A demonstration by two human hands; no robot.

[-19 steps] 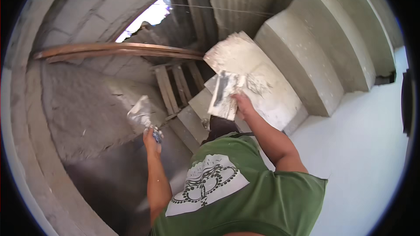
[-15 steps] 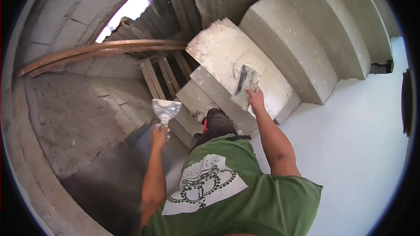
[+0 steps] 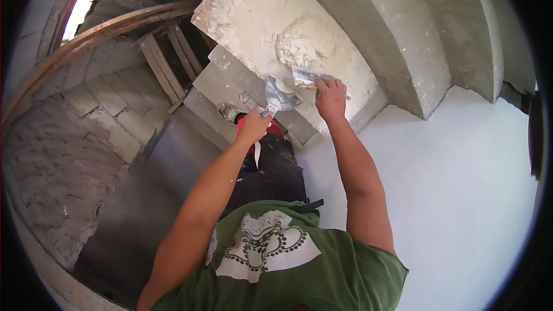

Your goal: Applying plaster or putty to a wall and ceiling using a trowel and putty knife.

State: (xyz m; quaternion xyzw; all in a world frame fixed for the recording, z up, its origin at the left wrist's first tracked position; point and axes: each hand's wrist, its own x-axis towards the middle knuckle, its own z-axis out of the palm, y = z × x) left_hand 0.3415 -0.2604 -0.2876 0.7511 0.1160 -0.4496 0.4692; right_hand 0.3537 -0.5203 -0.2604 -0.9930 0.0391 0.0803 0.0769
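Observation:
My left hand (image 3: 259, 120) is closed on the handle of a putty knife (image 3: 279, 93) with a wide, smeared metal blade, held at the near left edge of a pale board (image 3: 227, 11) on the concrete steps. My right hand (image 3: 330, 97) grips a second metal blade tool (image 3: 305, 76), coated in white compound, over the board. A heap of white compound (image 3: 300, 43) lies on the board just beyond both tools.
Concrete stair treads (image 3: 397, 34) climb to the right beside a smooth white wall (image 3: 443, 184). At left are long timber pieces (image 3: 103, 27), a wooden slatted frame (image 3: 161, 66), blockwork with rough render (image 3: 66, 175), and a bright opening under corrugated sheeting (image 3: 121, 6).
Both tools have moved closer together; my left hand has risen and moved right, my right hand has moved slightly up. The view has shifted, bringing more of my legs into sight.

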